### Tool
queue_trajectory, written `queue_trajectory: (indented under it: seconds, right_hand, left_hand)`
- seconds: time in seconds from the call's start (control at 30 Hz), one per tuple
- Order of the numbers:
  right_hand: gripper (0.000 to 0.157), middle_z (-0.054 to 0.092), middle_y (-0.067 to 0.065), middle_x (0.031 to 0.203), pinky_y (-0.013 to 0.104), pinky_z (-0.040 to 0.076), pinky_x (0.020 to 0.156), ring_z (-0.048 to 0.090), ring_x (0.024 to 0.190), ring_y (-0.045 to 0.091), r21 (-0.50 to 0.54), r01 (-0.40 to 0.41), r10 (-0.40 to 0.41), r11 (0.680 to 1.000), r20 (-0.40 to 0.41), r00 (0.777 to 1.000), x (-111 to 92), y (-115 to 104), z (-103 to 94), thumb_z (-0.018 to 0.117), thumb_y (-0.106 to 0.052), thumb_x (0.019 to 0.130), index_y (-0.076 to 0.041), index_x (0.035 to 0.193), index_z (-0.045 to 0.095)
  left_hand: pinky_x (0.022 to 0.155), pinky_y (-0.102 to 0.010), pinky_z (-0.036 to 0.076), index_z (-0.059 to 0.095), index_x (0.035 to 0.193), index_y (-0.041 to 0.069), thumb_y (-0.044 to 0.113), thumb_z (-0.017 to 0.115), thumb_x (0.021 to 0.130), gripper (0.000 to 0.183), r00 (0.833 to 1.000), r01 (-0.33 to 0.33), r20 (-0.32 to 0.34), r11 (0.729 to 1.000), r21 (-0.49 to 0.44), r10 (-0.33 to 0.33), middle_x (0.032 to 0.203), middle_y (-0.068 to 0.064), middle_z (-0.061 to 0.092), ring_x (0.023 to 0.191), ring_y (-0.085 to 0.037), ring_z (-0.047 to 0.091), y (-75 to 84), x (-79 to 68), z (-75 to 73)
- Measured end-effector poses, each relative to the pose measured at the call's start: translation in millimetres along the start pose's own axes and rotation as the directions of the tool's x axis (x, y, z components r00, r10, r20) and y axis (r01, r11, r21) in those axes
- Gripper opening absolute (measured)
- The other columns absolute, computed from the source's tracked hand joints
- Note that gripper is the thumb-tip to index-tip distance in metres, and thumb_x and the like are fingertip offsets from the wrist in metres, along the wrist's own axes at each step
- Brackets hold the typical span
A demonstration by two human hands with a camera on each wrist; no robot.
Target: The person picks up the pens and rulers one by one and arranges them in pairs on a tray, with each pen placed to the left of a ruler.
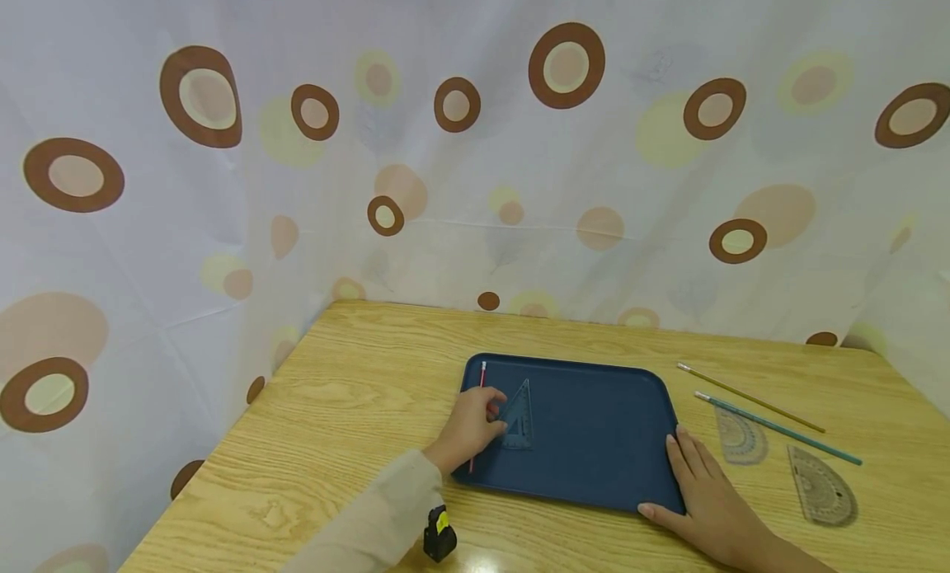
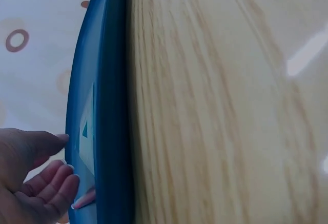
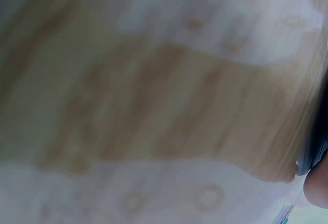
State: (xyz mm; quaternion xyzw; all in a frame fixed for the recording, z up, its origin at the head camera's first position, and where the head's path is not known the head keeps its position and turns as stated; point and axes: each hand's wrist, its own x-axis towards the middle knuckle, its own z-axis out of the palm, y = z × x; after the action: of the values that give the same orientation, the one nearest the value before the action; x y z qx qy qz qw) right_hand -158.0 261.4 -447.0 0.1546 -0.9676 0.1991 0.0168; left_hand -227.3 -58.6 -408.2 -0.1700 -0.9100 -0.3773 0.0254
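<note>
A dark blue tray [image 1: 594,441] lies on the wooden table. Over its left part is my left hand [image 1: 467,425], thumb and fingers loosely bent and apart, with nothing between them. Beside its fingertips a clear set square [image 1: 520,420] lies flat in the tray; the left wrist view also shows this set square [image 2: 87,137] near the hand [image 2: 41,178]. A red pencil [image 1: 482,377] lies along the tray's left side, partly hidden beneath the left hand. My right hand [image 1: 708,499] rests on the tray's right rim, fingers extended and thumb at the near corner.
Right of the tray lie a yellowish pencil [image 1: 750,396] and a teal pencil [image 1: 787,431]. Two clear protractors are there too, one protractor [image 1: 742,439] by the teal pencil, another protractor [image 1: 822,490] nearer. A black and yellow tape measure [image 1: 439,536] sits by the left sleeve.
</note>
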Motion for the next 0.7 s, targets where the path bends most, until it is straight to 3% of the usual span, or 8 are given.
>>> queue_trajectory:
  seconds: [0.37,0.7]
  right_hand:
    - [0.1,0.012,0.033,0.15,0.064,0.021,0.1,0.012,0.136,0.051,-0.015,-0.005,0.005,1.0,0.007,1.0,-1,0,-0.6,0.06,-0.055,0.082,0.009,0.145,0.017]
    - [0.1,0.011,0.033,0.15,0.064,0.021,0.1,0.012,0.136,0.051,-0.012,-0.003,0.003,1.0,0.006,1.0,-1,0,-0.5,0.06,-0.055,0.082,0.009,0.145,0.016]
  left_hand:
    - [0.077,-0.031,0.049,0.061,0.114,-0.001,0.017,0.069,0.084,0.036,0.988,-0.151,-0.021,0.988,0.036,0.152,0.103,-0.013,0.059,0.089,-0.023,0.056,-14.1,-5.4,-4.5]
    - [0.088,-0.036,0.049,0.058,0.121,0.002,0.029,0.068,0.085,0.047,0.976,-0.213,-0.014,0.964,0.157,0.218,0.115,-0.012,0.058,0.102,-0.022,0.057,-21.8,-9.2,-6.7]
